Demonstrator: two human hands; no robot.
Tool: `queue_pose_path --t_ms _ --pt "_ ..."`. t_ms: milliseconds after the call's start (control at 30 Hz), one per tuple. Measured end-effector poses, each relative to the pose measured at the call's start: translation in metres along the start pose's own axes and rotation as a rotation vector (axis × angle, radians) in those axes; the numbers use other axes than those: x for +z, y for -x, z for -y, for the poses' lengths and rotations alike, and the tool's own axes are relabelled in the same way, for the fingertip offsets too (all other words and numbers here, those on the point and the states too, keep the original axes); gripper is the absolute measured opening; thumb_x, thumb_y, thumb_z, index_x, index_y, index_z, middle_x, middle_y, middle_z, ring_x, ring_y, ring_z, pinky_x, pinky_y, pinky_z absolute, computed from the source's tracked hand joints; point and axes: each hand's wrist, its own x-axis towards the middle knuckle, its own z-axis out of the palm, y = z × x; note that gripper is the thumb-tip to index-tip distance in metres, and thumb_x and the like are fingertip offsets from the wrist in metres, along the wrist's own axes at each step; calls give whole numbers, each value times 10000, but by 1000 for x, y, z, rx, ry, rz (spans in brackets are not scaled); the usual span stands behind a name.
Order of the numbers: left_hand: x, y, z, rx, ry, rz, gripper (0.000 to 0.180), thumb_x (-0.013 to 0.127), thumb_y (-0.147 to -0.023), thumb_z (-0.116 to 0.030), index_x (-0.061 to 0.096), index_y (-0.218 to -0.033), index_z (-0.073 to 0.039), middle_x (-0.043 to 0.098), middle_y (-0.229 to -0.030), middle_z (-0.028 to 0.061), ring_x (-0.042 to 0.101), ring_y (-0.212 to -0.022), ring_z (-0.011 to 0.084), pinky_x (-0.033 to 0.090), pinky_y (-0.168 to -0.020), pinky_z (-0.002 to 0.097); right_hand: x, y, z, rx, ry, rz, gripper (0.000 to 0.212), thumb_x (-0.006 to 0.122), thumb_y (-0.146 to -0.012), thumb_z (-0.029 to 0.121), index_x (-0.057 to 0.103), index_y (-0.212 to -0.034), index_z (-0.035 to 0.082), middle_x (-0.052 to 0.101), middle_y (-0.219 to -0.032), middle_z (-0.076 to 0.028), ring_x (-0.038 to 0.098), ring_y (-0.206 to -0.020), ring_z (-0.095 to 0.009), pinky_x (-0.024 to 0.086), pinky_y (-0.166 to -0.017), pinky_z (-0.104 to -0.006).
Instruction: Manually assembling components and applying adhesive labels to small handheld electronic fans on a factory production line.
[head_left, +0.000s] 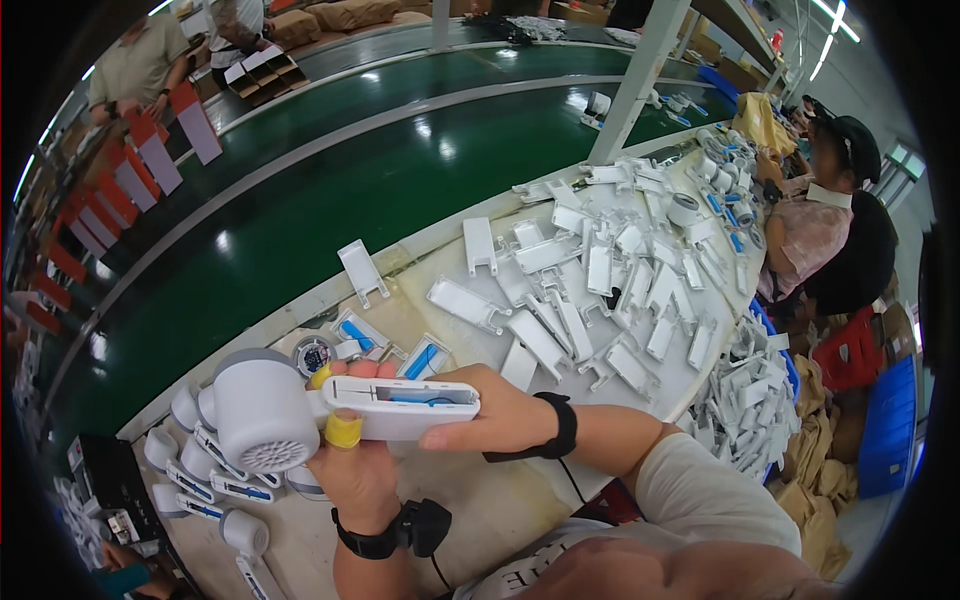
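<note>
A white handheld fan (262, 410) with a round grilled head and an open handle (400, 400) showing a blue part inside is held above the table. My left hand (355, 470), with yellow finger caps, grips it from below near the head. From the right, my right hand (490, 410) holds the handle's end. A black band sits on each wrist.
A heap of white plastic handle covers (590, 290) lies on the pale table (500, 500). Finished white fans (200, 470) lie at lower left. A green conveyor belt (330, 190) runs beyond. A person in a cap (835, 215) sits at right; others stand at far left.
</note>
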Motion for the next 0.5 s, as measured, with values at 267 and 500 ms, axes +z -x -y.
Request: queue_pose_path --t_ms 267,500 --pt "3 0 1 10 -16 17 397 571 -861 -171 444 -1182 24 563 -1091 162 560 -1009 271 437 -916 402 -13 -2 6 -33 217 73 430 657 -770 344 590 -999 -15 639 -846 -154 616 -737 -217 473 -689 -288" --pt "0 -3 1 54 -20 -14 435 556 -869 -167 404 -1228 25 538 -1137 159 528 -1058 255 400 -959 396 -68 -2 41 9 279 -42 588 619 -818 148 324 -1324 86 578 -765 -33 534 -669 -93 429 -608 -235"
